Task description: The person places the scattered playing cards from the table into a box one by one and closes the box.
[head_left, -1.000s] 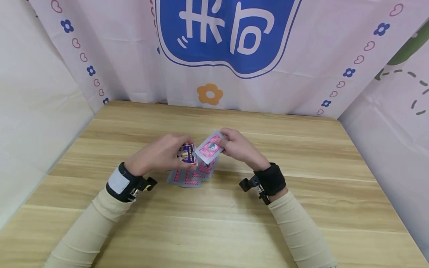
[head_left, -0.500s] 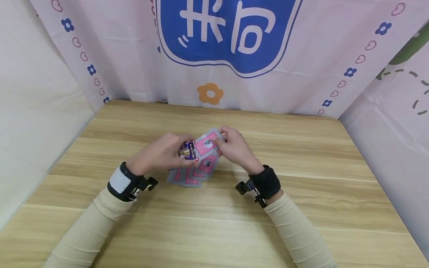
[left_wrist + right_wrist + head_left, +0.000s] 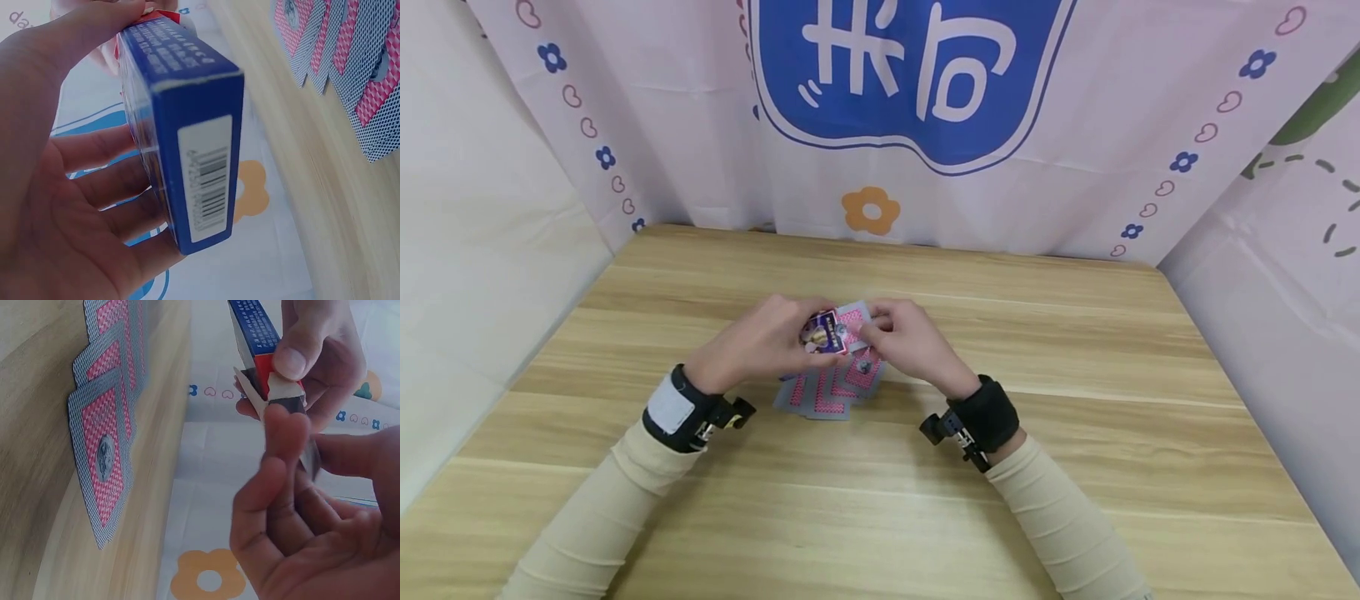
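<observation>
My left hand (image 3: 756, 342) grips a small blue-and-red playing card box (image 3: 823, 333) between thumb and fingers, above the table. In the left wrist view, the barcode end of the box (image 3: 203, 181) faces the camera. My right hand (image 3: 913, 337) pinches a playing card (image 3: 854, 320) with a red patterned back, at the box's opposite end. In the right wrist view, that end stands open with a worn white flap (image 3: 285, 387), and the card partly inside it. Below the hands, several face-down playing cards (image 3: 830, 407) lie fanned out on the table.
The wood-grain table (image 3: 880, 517) carries the fanned cards near its middle. A printed cloth (image 3: 1000, 200) with a blue emblem hangs along the back edge, and pale sheets close off both sides. Both wrists wear black straps with small cameras.
My right hand has moved left and slid the card from outside the box to partly inside its open end. My left hand has tilted the box slightly; the fanned cards stay put.
</observation>
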`<move>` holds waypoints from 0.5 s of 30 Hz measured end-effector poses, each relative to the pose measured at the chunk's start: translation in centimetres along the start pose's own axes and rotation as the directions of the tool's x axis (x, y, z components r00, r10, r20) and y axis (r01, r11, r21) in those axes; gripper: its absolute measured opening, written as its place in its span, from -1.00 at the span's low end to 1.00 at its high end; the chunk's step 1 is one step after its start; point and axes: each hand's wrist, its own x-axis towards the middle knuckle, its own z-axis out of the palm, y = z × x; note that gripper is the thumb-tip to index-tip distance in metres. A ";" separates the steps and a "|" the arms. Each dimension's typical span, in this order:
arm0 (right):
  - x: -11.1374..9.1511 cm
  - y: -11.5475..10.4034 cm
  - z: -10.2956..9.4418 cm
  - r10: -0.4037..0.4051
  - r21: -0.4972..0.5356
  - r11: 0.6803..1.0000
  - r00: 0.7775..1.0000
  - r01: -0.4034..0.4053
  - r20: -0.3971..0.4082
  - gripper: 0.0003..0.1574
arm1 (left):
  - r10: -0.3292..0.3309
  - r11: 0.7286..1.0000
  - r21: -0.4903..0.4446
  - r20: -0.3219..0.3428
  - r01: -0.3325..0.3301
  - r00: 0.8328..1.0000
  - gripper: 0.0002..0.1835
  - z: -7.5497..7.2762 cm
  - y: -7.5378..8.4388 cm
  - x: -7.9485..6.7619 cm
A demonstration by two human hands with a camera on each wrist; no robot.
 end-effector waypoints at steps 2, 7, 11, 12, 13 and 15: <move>0.0 0.0 0.0 -0.003 0.002 1.000 1.000 0.003 0.020 -0.77 | 0.003 1.000 0.012 -0.001 -0.003 1.000 -0.35 0.0 0.1 0.0; -0.3 -0.1 -0.5 -0.002 -0.021 1.000 0.998 0.001 -0.068 -0.81 | -0.005 1.000 0.023 0.008 0.005 1.000 -0.32 -0.1 0.2 0.1; -0.4 -0.1 -0.3 -0.004 -0.036 0.999 0.994 0.000 -0.109 -0.95 | 0.009 1.000 0.018 0.005 -0.009 1.000 -0.31 -0.1 0.2 0.0; -0.3 -0.1 -0.2 -0.003 -0.034 0.999 0.994 -0.001 -0.107 -0.94 | 0.015 1.000 0.021 0.004 -0.015 1.000 -0.31 0.0 0.2 0.0; -0.3 -0.1 -0.1 -0.004 -0.039 0.999 0.995 0.000 -0.101 -0.95 | 0.023 0.999 0.026 0.004 -0.023 1.000 -0.32 0.0 0.2 0.0; -0.2 -0.1 0.2 -0.007 -0.040 0.999 0.997 0.004 -0.079 -0.95 | 0.036 0.999 0.028 0.009 -0.037 0.999 -0.35 0.1 0.3 0.0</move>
